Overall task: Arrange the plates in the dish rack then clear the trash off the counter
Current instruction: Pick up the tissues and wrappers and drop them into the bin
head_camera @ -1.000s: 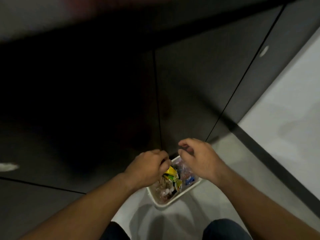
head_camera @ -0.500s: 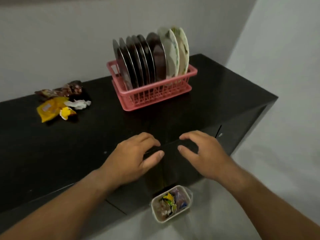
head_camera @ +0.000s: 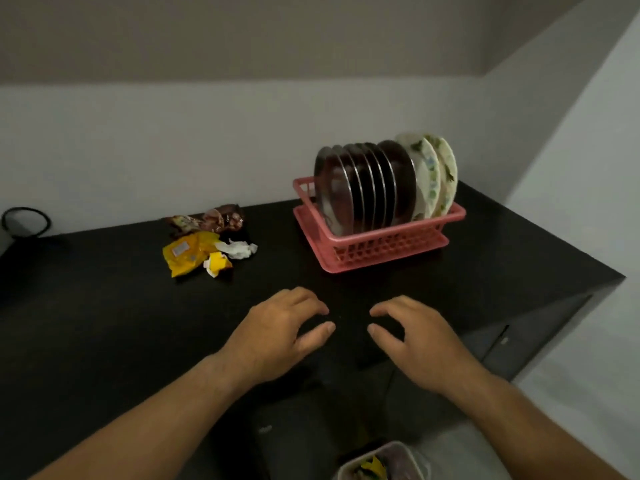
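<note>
A pink dish rack (head_camera: 381,245) stands at the back right of the black counter (head_camera: 104,323). Several steel plates (head_camera: 360,188) and two floral plates (head_camera: 433,174) stand upright in it. Left of the rack lies a heap of trash: a yellow wrapper (head_camera: 188,256), a brown wrapper (head_camera: 207,220), crumpled white paper (head_camera: 239,249). My left hand (head_camera: 277,336) and my right hand (head_camera: 415,336) hover side by side above the counter's front, fingers relaxed, holding nothing.
A white bin (head_camera: 381,462) with wrappers in it sits on the floor below the counter's front edge. A black cable loop (head_camera: 26,220) lies at the far left against the wall. The counter ends at the right, with white floor beyond.
My view has risen from the bin on the floor to the counter. Both hands came up from over the bin and now hover over the counter front, holding nothing.
</note>
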Tool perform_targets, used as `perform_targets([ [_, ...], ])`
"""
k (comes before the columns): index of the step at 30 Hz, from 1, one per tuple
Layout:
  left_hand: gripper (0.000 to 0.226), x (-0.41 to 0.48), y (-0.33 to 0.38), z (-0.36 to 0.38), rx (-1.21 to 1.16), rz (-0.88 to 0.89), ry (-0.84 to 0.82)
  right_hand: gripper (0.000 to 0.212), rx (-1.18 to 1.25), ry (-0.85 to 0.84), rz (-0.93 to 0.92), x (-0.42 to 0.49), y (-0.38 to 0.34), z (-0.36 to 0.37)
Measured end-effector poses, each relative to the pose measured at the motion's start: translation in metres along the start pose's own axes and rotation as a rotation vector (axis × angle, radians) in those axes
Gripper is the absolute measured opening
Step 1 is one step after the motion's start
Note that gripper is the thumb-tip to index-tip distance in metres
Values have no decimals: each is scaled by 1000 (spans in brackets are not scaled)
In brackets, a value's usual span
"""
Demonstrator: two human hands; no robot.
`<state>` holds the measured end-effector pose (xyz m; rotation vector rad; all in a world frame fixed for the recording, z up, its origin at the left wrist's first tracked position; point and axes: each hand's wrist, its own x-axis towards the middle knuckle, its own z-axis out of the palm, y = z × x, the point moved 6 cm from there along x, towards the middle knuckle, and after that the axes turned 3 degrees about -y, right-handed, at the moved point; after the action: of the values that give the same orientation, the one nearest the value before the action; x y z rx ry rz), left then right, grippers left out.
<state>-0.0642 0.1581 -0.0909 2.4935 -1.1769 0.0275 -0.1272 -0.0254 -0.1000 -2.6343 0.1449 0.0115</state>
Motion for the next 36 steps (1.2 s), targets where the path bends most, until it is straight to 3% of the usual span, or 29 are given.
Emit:
perform_targets([
  [9,47,-10,-172,-38,-27,-59,24,34,27,-88,23,111,-100,80],
  [19,36,1,-297,-68,25,-159,118,37,-126,-132,-281,247,-208,162],
  [24,33,7,-330,-74,39,-210,154,46,-305,-219,-266,283,-227,195],
  [29,31,24,-343,-66,62,-198,114,48,-377,-99,-242,269,-214,198],
  [36,33,74,-314,-51,72,3,60,45,-361,-88,-107,242,-180,199],
])
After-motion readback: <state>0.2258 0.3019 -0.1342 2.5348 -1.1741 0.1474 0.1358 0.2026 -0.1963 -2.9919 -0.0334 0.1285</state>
